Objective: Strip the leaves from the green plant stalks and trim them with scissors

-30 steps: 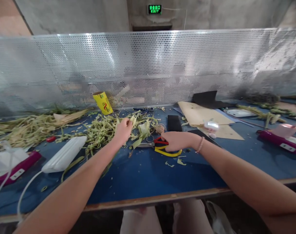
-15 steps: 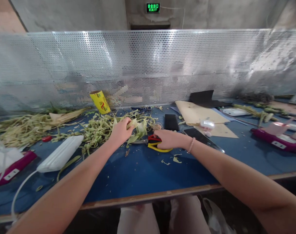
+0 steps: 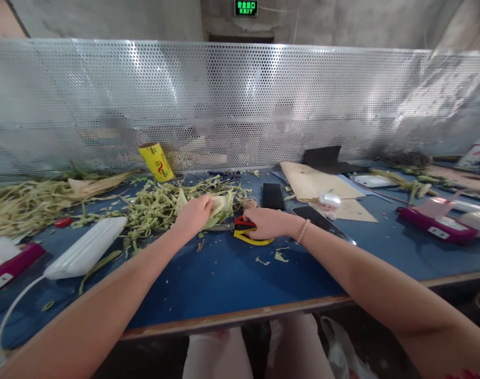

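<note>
My left hand [image 3: 195,213] is closed on a pale green leafy piece of plant [image 3: 220,207], which looks like a husk. It is at the right edge of a heap of greenish plant stems [image 3: 151,205]. My right hand [image 3: 268,223] grips a pair of scissors [image 3: 252,238] with red, black and yellow handles, low over the blue table. Their metal blades point left, under the leafy piece; how far apart the blades are I cannot tell. A small round tan bundle [image 3: 249,202] lies just beyond my right hand.
Near my right forearm lie a black phone-like slab [image 3: 319,221], a black rectangular object [image 3: 273,196] and brown paper [image 3: 303,179]. A white power bank-like box [image 3: 88,247] with a cable sits at left. A yellow cardboard tube [image 3: 157,162] leans before the perforated metal screen [image 3: 240,100].
The view has shifted slightly, so the table's things appear a little further left. Both hands keep their holds, and the leafy piece has turned a little in my left hand.
</note>
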A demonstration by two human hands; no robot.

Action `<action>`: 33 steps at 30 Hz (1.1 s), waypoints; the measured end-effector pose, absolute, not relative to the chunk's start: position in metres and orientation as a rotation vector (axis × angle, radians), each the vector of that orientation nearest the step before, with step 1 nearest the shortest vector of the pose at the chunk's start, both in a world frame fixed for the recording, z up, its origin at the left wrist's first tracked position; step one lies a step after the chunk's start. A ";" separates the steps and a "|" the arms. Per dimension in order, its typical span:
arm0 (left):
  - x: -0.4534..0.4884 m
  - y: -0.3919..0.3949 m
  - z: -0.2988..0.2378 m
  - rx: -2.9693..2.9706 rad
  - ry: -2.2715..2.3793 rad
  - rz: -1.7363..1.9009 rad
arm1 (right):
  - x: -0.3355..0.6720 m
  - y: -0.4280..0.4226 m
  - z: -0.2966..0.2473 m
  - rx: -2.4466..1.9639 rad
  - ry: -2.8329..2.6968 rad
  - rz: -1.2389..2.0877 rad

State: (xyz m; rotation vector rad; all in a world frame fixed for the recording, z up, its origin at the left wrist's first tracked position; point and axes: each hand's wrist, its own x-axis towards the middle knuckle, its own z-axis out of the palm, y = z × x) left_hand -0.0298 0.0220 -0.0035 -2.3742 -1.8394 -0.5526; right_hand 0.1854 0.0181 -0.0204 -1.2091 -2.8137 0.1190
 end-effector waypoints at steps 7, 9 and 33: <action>-0.034 0.023 -0.002 -2.319 -1.847 -0.607 | 0.178 0.006 -0.016 -1.454 -2.775 0.249; -0.041 0.024 0.004 -2.240 -1.844 -0.643 | 0.176 0.005 -0.015 -1.488 -2.736 0.310; -0.055 0.024 0.021 -1.870 -1.865 -0.687 | 0.169 0.010 -0.024 -1.301 -2.226 0.690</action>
